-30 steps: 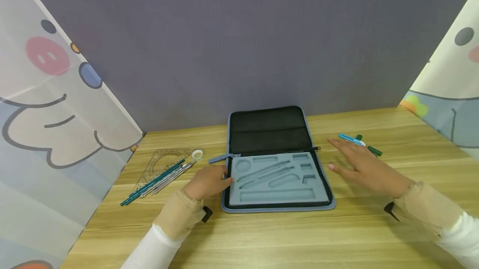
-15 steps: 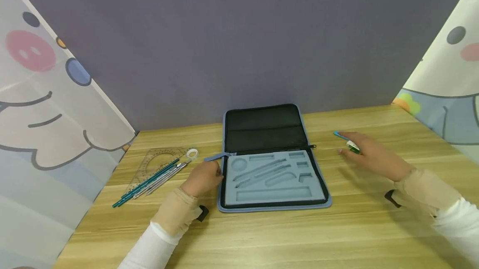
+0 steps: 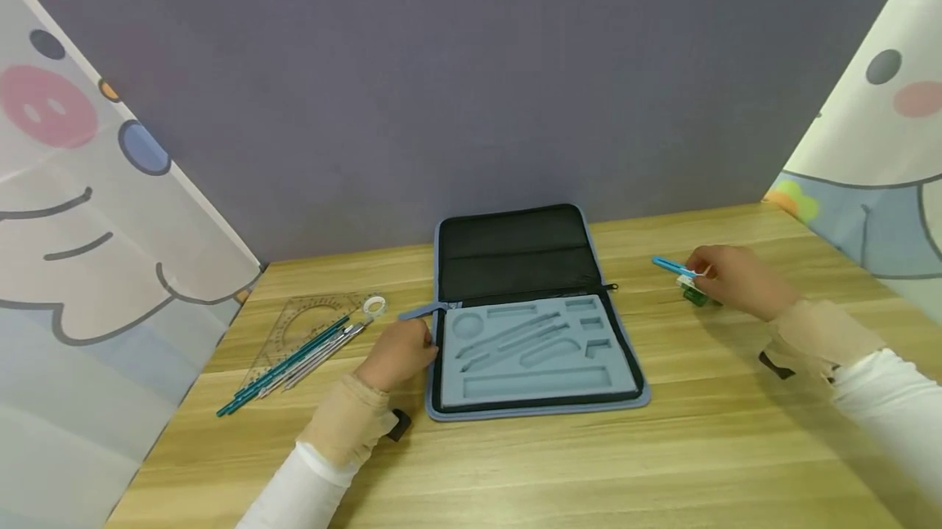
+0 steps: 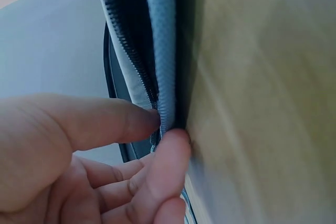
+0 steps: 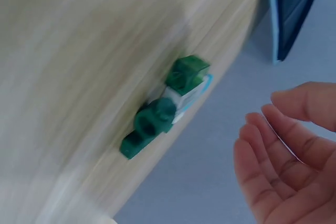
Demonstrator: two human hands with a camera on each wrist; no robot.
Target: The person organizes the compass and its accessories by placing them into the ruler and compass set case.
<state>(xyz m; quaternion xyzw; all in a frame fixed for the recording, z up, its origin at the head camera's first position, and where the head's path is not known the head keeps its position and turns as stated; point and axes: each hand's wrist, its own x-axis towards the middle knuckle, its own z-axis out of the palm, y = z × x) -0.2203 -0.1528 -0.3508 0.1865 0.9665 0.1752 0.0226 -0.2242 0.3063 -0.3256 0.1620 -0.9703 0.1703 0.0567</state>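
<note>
The right hand (image 3: 736,280), fingers loosely curled and gripping nothing that shows, hovers over the green-and-white piece (image 5: 165,106) and blue pen (image 3: 671,266) near the bench's right edge, while the left hand (image 3: 401,353) pinches the open case's (image 3: 530,349) left zipper edge.

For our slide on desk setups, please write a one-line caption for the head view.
Left hand rests at the edge of an open case while right hand reaches a blue pen.

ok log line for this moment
left hand: pinches case edge | right hand: at blue pen, green pieces; grip unclear
</note>
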